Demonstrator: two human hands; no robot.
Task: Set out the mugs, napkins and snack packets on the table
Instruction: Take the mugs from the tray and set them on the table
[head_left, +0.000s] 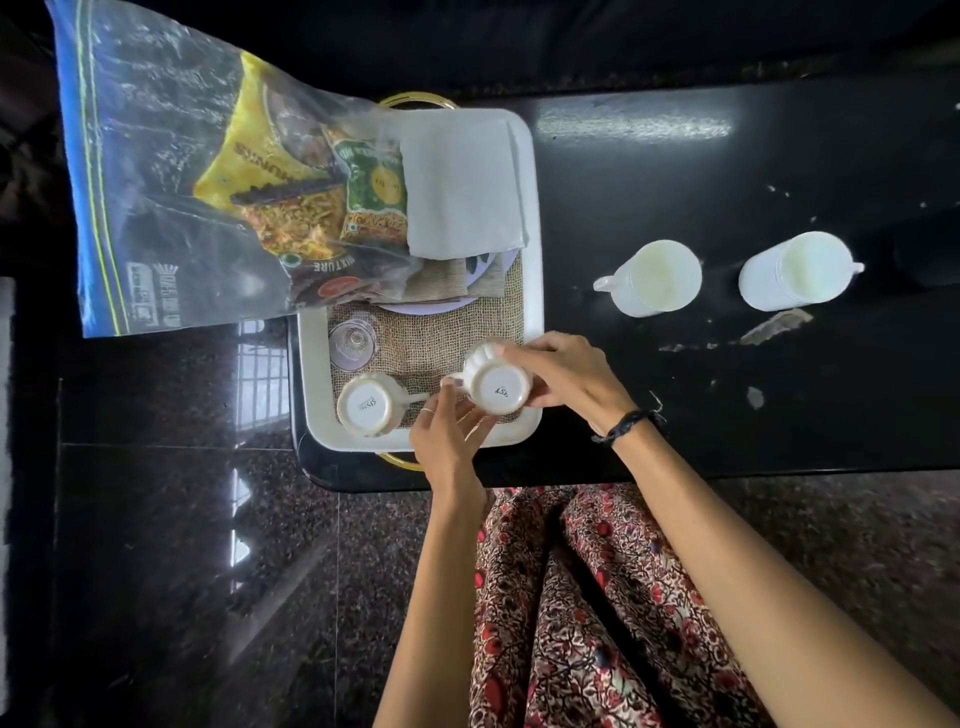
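Both hands are on one ribbed cream mug (500, 387), flipped bottom-up with a little sticker on its base, sitting at the 5 o'clock corner of the white tray (531, 218). The right hand (563, 376) is wrapped over its far side, fingers curled tight on it. The left hand (451, 434) comes in from 7 o'clock with fingers loosely spread, tips touching the mug near the handle. A second upside-down mug (370, 404) sits at the tray's 7 o'clock corner, just beside a clear glass (353, 343). Folded white napkins (462, 187) are at the tray's 12 o'clock end, next to the snack packets (311, 208) inside a clear zip bag (150, 171). Two upright white mugs (655, 278) stand out on the black table (779, 415) around 3 o'clock.
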